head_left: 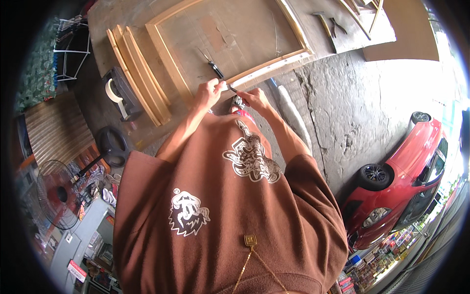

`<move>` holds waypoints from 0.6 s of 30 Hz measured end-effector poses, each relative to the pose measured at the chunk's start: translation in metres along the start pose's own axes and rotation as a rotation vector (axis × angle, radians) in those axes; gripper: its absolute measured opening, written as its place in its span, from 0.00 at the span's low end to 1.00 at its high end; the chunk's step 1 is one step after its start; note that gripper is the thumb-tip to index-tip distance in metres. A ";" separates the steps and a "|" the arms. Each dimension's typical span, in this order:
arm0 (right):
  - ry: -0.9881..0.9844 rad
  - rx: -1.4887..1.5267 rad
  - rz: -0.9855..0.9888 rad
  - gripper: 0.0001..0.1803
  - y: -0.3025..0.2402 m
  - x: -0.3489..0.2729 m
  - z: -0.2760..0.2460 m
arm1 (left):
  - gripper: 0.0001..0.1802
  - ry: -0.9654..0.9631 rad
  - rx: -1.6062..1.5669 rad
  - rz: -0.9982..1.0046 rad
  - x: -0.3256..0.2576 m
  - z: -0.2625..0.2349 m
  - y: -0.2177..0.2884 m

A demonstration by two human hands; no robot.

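Note:
My left hand (210,93) is closed in a pinch at the near corner of a pale wooden frame (161,51). What its fingertips hold is too small to tell. Close by on the right, my right hand (254,98) grips a slim dark tool (233,90), whose tip points toward the left fingertips. The tool's kind cannot be made out. Just beyond my left hand, a black-handled tool (215,69) with a thin shaft lies inside the frame. White marks or pieces dot the frame's near rail (267,67).
The frame rests on a brown board (245,29). Wooden strips (137,73) lie to its left. A hammer (323,24) and pliers (337,28) are at the far right. A fan (58,193) stands at left, a red car (396,181) at right.

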State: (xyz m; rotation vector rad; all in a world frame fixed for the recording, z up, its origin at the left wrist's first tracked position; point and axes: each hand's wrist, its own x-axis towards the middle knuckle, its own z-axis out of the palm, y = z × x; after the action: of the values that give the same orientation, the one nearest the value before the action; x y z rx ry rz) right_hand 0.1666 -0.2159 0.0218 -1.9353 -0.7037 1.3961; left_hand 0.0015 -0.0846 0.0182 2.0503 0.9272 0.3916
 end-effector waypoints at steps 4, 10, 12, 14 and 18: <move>-0.104 0.390 0.167 0.26 0.003 0.002 0.001 | 0.23 0.010 0.009 -0.019 0.001 0.004 -0.006; -0.112 0.389 0.080 0.24 0.014 -0.006 0.010 | 0.19 0.016 -0.083 -0.133 0.000 0.005 -0.003; -0.077 0.317 0.054 0.25 0.012 -0.008 0.005 | 0.19 0.013 -0.220 -0.192 0.005 0.008 0.009; -0.061 0.225 0.027 0.25 0.004 -0.012 -0.001 | 0.19 -0.024 -0.207 -0.162 0.011 0.015 0.023; -0.031 -0.021 -0.012 0.24 -0.009 -0.015 -0.016 | 0.22 -0.217 -0.045 -0.124 0.026 0.020 0.036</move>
State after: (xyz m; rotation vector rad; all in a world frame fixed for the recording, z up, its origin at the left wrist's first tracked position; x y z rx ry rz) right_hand 0.1772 -0.2244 0.0417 -1.9266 -0.7457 1.4195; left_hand 0.0474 -0.0901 0.0336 1.9379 0.8982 0.1201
